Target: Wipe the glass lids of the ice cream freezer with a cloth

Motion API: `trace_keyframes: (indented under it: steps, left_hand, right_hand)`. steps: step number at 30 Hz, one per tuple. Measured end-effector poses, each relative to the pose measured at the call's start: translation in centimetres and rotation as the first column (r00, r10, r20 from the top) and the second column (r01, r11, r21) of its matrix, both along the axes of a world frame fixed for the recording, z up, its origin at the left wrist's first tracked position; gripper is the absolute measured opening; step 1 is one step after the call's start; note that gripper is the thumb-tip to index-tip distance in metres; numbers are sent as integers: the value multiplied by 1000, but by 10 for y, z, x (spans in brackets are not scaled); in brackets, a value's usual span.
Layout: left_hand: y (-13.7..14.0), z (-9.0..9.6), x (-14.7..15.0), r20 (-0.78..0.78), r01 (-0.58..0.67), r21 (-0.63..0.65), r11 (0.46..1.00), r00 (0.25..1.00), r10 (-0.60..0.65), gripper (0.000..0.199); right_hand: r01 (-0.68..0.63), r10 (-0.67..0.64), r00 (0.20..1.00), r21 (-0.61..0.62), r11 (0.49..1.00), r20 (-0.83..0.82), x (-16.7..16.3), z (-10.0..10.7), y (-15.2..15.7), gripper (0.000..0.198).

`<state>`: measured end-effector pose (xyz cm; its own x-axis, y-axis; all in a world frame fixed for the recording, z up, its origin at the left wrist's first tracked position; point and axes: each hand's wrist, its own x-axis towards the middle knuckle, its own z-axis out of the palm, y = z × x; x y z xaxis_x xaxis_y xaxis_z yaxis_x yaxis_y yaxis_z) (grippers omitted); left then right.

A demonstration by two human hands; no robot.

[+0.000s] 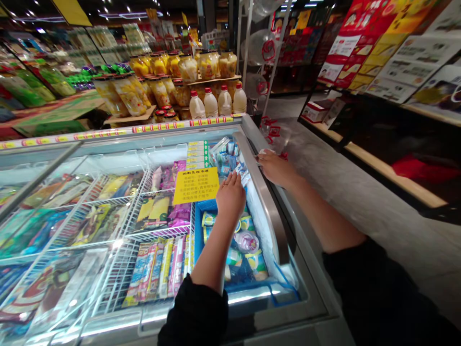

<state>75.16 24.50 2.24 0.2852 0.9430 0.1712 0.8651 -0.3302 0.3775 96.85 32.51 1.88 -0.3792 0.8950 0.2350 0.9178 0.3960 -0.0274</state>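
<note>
My left hand lies flat on the glass lid of a chest freezer, fingers stretched out, beside a yellow notice with black writing. Under the glass below it, a blue basket holds ice cream cups and blue-and-white packets. My right hand rests at the freezer's right rim, its fingers curled. A crumpled white cloth shows at these fingers; whether it is cloth or paper is hard to tell.
White wire baskets of wrapped ice creams fill the freezer's left part. Behind stand fruit jars and white bottles with red caps. A shelf with stacked boxes stands across the grey floor at right.
</note>
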Motion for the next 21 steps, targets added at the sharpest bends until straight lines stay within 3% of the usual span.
trace_keyframes:
  steps: [4, 9, 11, 17, 21]
  left_hand:
    - [28, 10, 7, -46, 36, 10, 999, 998, -36, 46]
    - [56, -2, 13, -48, 50, 53, 997, 998, -47, 53]
    - [58, -7, 12, -36, 61, 54, 997, 998, -59, 54]
    - [56, -6, 11, -20, 41, 33, 999, 999, -40, 51]
    - [57, -6, 12, 26, 17, 43, 999, 999, -18, 48]
  right_hand:
    - [-21, 21, 1000, -10, 1000, -11, 4, 1, 3, 50]
    - [105, -102, 992, -37, 994, 70, -20, 17, 39, 47]
    - [121, -115, 989, -55, 991, 96, -27, 23, 40, 44]
    - [86, -78, 986, -51, 995, 148, -15, 20, 3, 45]
    - [75, -56, 977, -86, 993, 207, -11, 22, 30, 48]
